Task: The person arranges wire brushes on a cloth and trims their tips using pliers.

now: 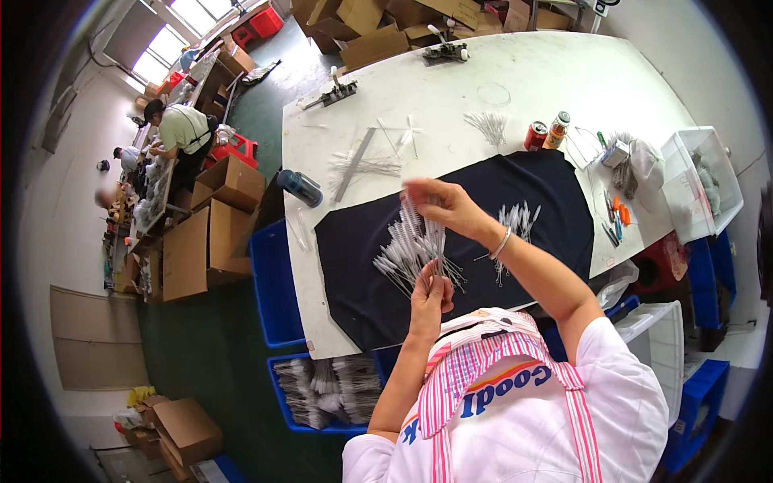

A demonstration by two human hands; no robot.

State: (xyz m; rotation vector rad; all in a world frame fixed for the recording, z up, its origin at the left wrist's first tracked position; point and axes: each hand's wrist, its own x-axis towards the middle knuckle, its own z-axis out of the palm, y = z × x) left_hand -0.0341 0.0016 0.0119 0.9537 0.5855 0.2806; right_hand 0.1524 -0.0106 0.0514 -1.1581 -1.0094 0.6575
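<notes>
My left hand (431, 296) is closed round the thin wire ends of several small white-bristled wire brushes (419, 241), which stand up from it in a fan. At the bristle tips is my right hand (444, 206), its fingers curled but smeared by motion; whether they grip anything I cannot tell. More white brushes (392, 256) lie beside the held ones on the dark cloth (354, 241), their bristles pointing different ways. To the right of my right wrist, a smaller pile of brushes (518, 221) rests on the same cloth, with wire loops toward me.
On the white table (580, 80) are a metal ruler (354, 165), loose wires, a blue bottle (299, 187), a red can (535, 136), an orange-labelled bottle (556, 130) and hand tools (616, 216). A blue crate (278, 278) and a brush-filled bin (328, 392) stand left. A co-worker (185, 133) works far left.
</notes>
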